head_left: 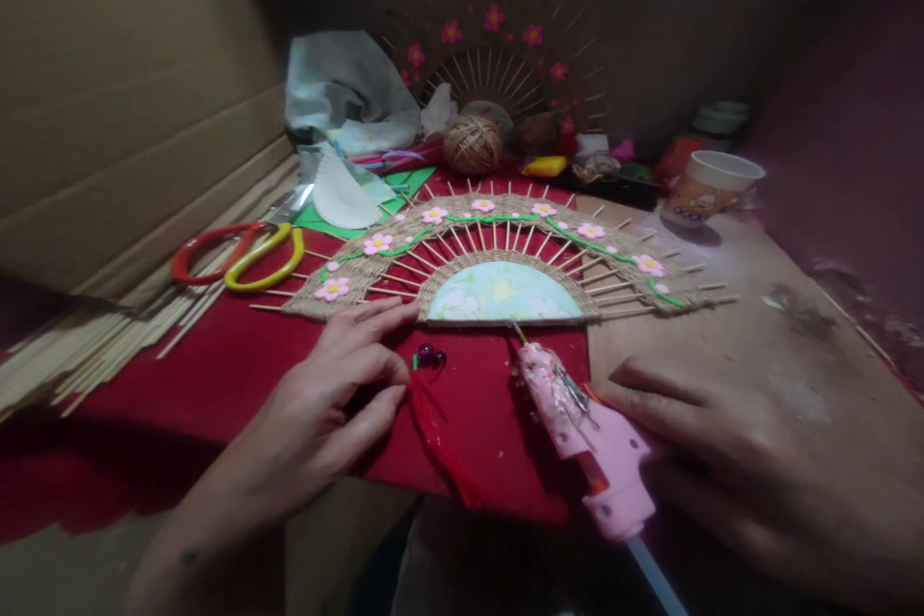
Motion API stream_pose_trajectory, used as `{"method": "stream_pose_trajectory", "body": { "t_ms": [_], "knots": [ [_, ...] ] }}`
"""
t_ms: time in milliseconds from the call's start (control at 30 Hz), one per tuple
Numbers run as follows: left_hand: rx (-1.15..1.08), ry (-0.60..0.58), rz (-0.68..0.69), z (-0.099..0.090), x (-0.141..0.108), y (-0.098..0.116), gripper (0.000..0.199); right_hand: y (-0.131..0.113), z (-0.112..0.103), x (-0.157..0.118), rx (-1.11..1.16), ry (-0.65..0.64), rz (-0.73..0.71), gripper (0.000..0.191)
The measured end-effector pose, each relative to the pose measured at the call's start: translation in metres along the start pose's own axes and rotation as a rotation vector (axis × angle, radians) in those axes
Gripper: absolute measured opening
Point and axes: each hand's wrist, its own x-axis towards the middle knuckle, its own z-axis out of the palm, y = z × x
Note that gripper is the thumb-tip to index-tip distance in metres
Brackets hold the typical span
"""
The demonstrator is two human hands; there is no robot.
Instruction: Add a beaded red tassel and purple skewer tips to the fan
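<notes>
Right hand [729, 443]: fingers wrapped on the pink glue gun [627, 448], grip in shadow; whether the trigger is squeezed, cannot tell. Nozzle [521, 335] at the straight lower edge of the pale blue half-round panel [498, 296], right of its middle. A glue stick [655, 577] trails from the back.

Left hand [353, 375]: upper fingers flat at the fan's left lower corner; thumb and forefinger nearly together by the top of the red tassel [442, 448]. Pinching it or only beside it, cannot tell. Purple beads [431, 357] just past the fingertips.

Step in hand reads as gluing along that edge. Done well: light, even squeeze, nozzle drawn slowly, bead thin so nothing squeezes onto the panel's face. Left fingers should steady the fan from the side, clear of hot glue; tassel strands best kept out from under the nozzle.

Woven fan [498, 257] lies flat, straight edge nearest the person, mostly on the red sheet [491, 419], right end over bare worktop [780, 318]. Scissors [297, 252] near its left side. Paper cup [711, 188] beyond its right end, twine ball [473, 144] behind.
</notes>
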Motion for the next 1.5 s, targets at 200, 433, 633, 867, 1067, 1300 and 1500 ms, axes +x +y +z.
{"method": "stream_pose_trajectory", "body": {
  "t_ms": [200,433,633,867,1067,1300,1500],
  "knots": [
    [-0.002,0.009,-0.001,-0.001,-0.002,0.001,0.008,0.003,0.001,-0.006,-0.008,0.032,0.002,0.033],
    [-0.003,-0.009,-0.011,-0.001,-0.001,0.001,0.008,-0.004,-0.005,0.007,0.08,-0.092,0.039,0.026],
    [-0.009,0.006,-0.006,-0.001,0.0,0.002,0.006,-0.009,-0.012,0.017,0.042,-0.178,0.062,0.024],
    [-0.006,0.0,-0.004,0.0,-0.001,0.0,0.007,-0.012,-0.013,0.021,0.012,-0.206,0.079,0.022],
    [0.004,0.009,0.005,0.0,-0.003,-0.001,0.006,-0.01,-0.009,0.022,0.012,-0.17,0.071,0.02],
    [0.001,0.012,0.008,0.001,-0.002,-0.003,0.006,-0.009,-0.002,0.012,0.041,-0.117,-0.004,0.035],
    [-0.017,0.017,0.01,0.0,-0.003,-0.002,0.007,-0.004,0.003,-0.007,-0.047,-0.008,-0.013,0.043]
  ]
}}
